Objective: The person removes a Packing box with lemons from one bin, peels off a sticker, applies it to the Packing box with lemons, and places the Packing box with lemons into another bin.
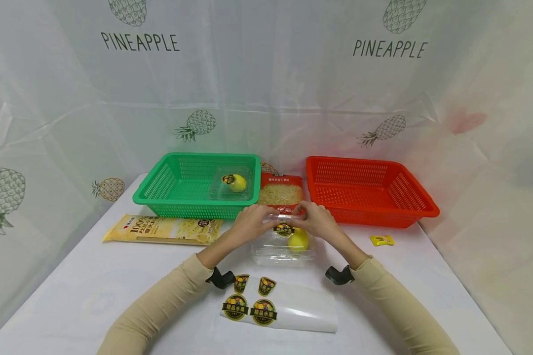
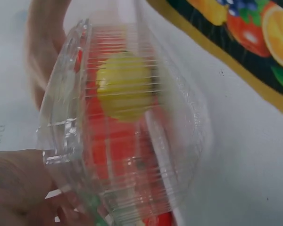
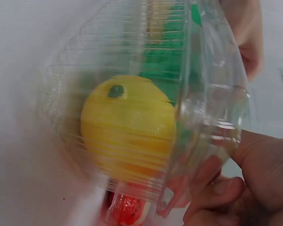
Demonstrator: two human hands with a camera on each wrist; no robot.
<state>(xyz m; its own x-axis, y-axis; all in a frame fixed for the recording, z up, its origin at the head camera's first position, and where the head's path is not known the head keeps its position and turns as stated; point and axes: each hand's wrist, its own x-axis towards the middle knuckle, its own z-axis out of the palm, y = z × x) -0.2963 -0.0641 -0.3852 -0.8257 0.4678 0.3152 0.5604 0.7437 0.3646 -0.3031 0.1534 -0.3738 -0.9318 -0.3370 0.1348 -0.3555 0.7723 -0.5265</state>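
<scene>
Both hands are at the far edge of a clear plastic clamshell box point(image 1: 266, 246) in the middle of the table. My left hand point(image 1: 252, 220) pinches its far left rim, thumb towards me. At the far right rim my right hand point(image 1: 317, 220) pinches the plastic in the same way. Inside lies a round yellow fruit point(image 3: 127, 127) with a green stem spot, seen through the ribbed wall. A black and gold round label point(image 1: 284, 229) shows on the lid between the hands. Some fingertips are hidden behind the rim.
Behind stand a green basket point(image 1: 169, 197) holding another boxed yellow fruit point(image 1: 237, 183), and a red basket point(image 1: 373, 216). A red pasta bag point(image 1: 281, 194) lies between them. Nearby are a yellow noodle pack point(image 1: 160, 230), a small yellow packet point(image 1: 382, 240) and a label sheet point(image 1: 304, 308).
</scene>
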